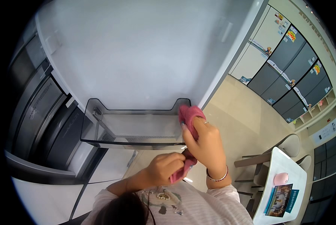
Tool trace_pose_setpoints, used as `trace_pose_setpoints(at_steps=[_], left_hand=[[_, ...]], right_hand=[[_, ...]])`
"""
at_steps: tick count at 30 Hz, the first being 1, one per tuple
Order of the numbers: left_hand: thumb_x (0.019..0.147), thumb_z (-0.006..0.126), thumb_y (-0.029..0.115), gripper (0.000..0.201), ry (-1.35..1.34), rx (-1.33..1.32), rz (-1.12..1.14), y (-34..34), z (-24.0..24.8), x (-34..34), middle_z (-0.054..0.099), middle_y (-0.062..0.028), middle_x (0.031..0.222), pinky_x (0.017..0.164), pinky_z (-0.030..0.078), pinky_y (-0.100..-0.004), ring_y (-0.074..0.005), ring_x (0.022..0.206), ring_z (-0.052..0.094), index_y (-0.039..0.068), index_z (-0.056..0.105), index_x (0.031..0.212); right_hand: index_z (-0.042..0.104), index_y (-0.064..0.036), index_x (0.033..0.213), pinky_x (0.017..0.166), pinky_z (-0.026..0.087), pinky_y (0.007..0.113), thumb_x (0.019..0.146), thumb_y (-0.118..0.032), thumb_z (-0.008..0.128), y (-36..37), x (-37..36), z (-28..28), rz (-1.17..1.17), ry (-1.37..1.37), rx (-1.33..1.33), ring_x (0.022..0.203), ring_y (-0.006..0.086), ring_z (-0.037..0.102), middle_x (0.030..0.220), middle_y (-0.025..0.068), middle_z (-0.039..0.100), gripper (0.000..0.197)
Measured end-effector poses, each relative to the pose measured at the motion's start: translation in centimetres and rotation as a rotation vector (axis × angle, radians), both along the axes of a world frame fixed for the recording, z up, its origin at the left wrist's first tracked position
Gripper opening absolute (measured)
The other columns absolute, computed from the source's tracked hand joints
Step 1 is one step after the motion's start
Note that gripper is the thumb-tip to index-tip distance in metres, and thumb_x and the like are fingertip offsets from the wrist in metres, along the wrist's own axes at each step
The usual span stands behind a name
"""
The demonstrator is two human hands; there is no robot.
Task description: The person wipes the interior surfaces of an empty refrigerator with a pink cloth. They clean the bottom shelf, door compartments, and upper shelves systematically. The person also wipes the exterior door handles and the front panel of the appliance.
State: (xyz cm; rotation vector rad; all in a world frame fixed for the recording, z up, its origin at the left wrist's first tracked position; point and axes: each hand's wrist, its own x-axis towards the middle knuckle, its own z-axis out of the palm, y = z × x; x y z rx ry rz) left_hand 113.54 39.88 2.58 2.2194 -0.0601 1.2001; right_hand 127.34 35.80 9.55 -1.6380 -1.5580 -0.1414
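A pink cloth [190, 114] is bunched in both of my hands. My right hand [205, 140] closes on its upper part and presses it at the right end of a clear, smoky-edged door bin [134, 143]. Just below the bin's front edge, my left hand [164, 167] grips the cloth's lower end. The bin sits low on the white inner side of an open fridge door [126, 52], and nothing shows inside it. The cloth hides the bin's right corner.
On the left is the open fridge interior with dark drawers [59, 138]. A white table [301, 176] bears a pink rounded object [281, 179] and printed leaflets [279, 200], with chairs [288, 145] beside it. Grey and white fridges [288, 56] line the far right wall.
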Motion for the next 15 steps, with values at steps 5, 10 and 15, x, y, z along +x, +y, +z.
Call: trace_pose_setpoints(at_steps=[5,10,15], left_hand=[[0.062,0.068,0.0,0.018,-0.005,0.016,0.082,1.1,0.2,-0.3,0.056,-0.0094,0.074,0.048,0.046,-0.0293,-0.0218,0.056,0.056,0.001,0.054,0.073],[0.062,0.067,0.001,0.015,-0.029,0.057,0.088,1.0,-0.2,-0.4,0.058,-0.0093,0.072,0.048,0.046,-0.0278,-0.0212,0.055,0.057,0.002,0.057,0.074],[0.061,0.07,0.001,0.02,-0.04,0.058,0.093,0.9,-0.1,-0.6,0.056,-0.0103,0.073,0.049,0.046,-0.0306,-0.0236,0.056,0.056,0.002,0.052,0.069]], right_hand=[[0.05,0.0006,0.069,0.043,0.036,0.033,0.072,-0.006,0.065,-2.2,0.1,-1.0,0.041,0.141,0.011,0.045,0.0282,0.046,0.056,0.0137,0.048,0.017],[0.054,0.0001,0.074,0.044,0.041,0.032,0.071,-0.007,0.067,-4.7,-0.2,-1.2,0.113,0.128,-0.064,0.047,0.0271,0.052,0.06,0.0128,0.052,0.015],[0.057,-0.0008,0.072,0.045,0.04,0.029,0.068,-0.006,0.069,-6.4,-0.5,-1.2,0.252,0.167,-0.089,0.048,0.0241,0.049,0.061,0.0099,0.052,0.014]])
